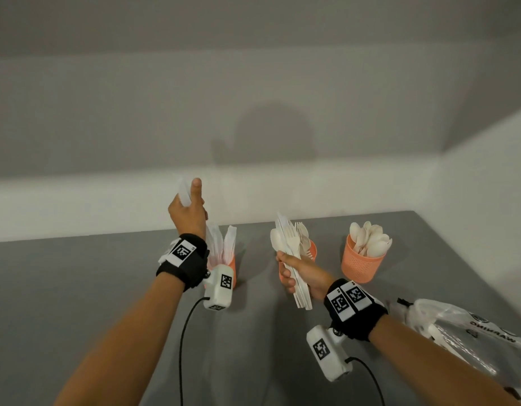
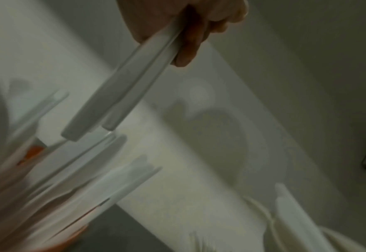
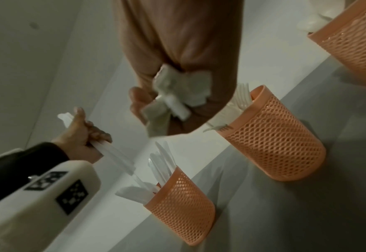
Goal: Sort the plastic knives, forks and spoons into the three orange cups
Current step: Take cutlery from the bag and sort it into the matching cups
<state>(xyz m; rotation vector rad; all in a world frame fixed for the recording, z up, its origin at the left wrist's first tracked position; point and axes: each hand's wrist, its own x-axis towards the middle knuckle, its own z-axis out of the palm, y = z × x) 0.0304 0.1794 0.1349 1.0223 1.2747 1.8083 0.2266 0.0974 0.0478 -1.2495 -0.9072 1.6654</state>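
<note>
Three orange mesh cups stand in a row on the grey table. The left cup (image 1: 231, 266) (image 3: 182, 204) holds white knives, the middle cup (image 1: 311, 250) (image 3: 277, 141) forks, the right cup (image 1: 359, 265) (image 3: 354, 44) spoons. My left hand (image 1: 189, 209) (image 3: 82, 134) is raised above the left cup and grips two white knives (image 2: 121, 95) by their blades, handles pointing down toward the cup. My right hand (image 1: 294, 273) (image 3: 177, 85) grips a mixed bundle of white cutlery (image 1: 288, 253) upright in front of the middle cup.
A clear plastic bag (image 1: 470, 335) with more white cutlery lies at the table's right edge. A white wall (image 1: 253, 186) rises directly behind the cups. Bare grey tabletop (image 1: 77, 288) stretches to the left and in front.
</note>
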